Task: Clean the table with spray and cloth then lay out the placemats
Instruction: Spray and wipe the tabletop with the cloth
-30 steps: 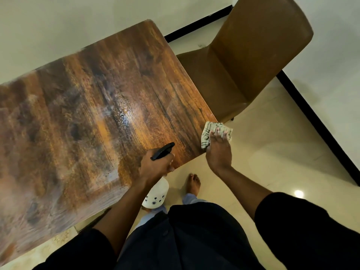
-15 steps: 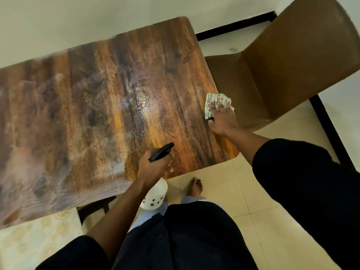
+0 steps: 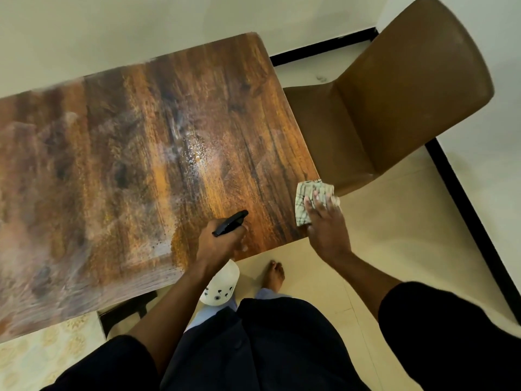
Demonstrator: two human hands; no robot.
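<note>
A dark wooden table (image 3: 127, 170) fills the left and middle of the head view, with a patch of wet spray droplets (image 3: 196, 152) near its middle. My left hand (image 3: 218, 242) grips a white spray bottle (image 3: 221, 289) with a black trigger head (image 3: 229, 222) at the table's near edge. At the table's right corner, my right hand (image 3: 327, 221) presses a checked cloth (image 3: 308, 197) flat with straight fingers. No placemats are in view.
A brown chair (image 3: 394, 108) stands at the table's right end, close to the cloth. A dark stool or frame (image 3: 127, 310) shows under the near table edge. My bare foot (image 3: 275, 273) stands on the pale tiled floor. A black strip (image 3: 465, 210) runs along the floor at right.
My right hand has drawn the cloth back along the right edge toward the near corner. The left hand with the spray bottle has stayed at the near edge.
</note>
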